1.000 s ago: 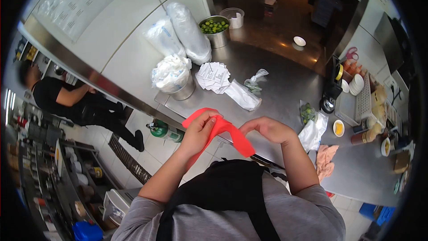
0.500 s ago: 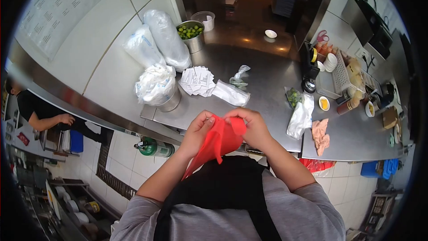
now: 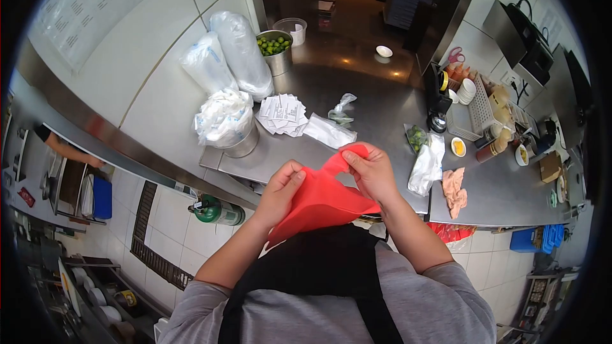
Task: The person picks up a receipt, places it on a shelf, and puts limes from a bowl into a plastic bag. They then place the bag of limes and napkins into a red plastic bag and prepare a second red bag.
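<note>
In front of my chest hangs a red bag (image 3: 322, 202) of thin, soft material, probably cloth. My left hand (image 3: 279, 192) pinches its upper left edge between thumb and fingers. A strap-like strip at its upper right is gripped by my right hand (image 3: 370, 171). Between the two hands the top edge dips, and the body of the bag spreads out below them. Just beyond my hands, on the steel counter (image 3: 382, 114), lie a flat stack of clear plastic bags (image 3: 329, 131) and a pile of printed paper slips (image 3: 282, 114).
At the left stand rolls of plastic bags (image 3: 239, 54), a metal pot stuffed with white bags (image 3: 239, 143) and a pot of limes (image 3: 274, 48). To the right lie a bag of greens (image 3: 417, 138), a pink cloth (image 3: 454, 192) and a sauce bottle (image 3: 492, 148). A person's arm (image 3: 70, 151) shows far left.
My right hand has moved up and right, drawing the strip away from my left hand. The red bag has spread wider. The person at far left has leaned mostly out of view.
</note>
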Demonstrator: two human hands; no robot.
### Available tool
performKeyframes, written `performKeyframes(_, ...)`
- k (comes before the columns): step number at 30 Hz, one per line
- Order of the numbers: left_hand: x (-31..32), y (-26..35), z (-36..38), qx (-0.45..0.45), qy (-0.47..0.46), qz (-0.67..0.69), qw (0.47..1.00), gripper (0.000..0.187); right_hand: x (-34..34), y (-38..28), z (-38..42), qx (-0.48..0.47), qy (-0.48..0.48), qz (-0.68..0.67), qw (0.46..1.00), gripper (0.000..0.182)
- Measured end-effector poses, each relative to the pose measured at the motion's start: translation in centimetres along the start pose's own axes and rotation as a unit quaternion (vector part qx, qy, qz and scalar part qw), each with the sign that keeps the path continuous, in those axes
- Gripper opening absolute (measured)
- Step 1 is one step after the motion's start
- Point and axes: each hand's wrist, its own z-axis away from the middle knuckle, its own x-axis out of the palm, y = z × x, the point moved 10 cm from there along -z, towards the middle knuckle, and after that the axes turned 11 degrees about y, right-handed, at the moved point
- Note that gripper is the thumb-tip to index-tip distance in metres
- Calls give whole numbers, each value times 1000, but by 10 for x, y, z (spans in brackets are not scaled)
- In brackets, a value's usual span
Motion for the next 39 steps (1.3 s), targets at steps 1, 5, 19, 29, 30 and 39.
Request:
performKeyframes(1, -2, 1, 2, 22, -8, -75, 997, 15, 1, 1, -1, 2, -4, 0, 1000, 13)
performKeyframes(5, 6, 31, 9, 98, 78, -136, 983, 11, 19, -12, 5, -49, -25, 133, 990, 9)
performKeyframes(19, 31, 10, 85, 171, -152, -601, 766, 14, -97, -5, -97, -2, 135, -144, 980, 22)
performKeyframes(29, 47, 23, 52, 220, -65, -459, 858, 24, 37, 101, 27, 104, -360, 257, 891, 35)
performKeyframes(30, 54, 26, 53, 236, -86, -437, 864, 28, 31, 122, 35, 237, -357, 235, 872, 36)
performKeyframes(39, 77, -3, 50, 227, -214, -496, 810, 16, 25, 83, 17, 15, -257, 260, 931, 37)
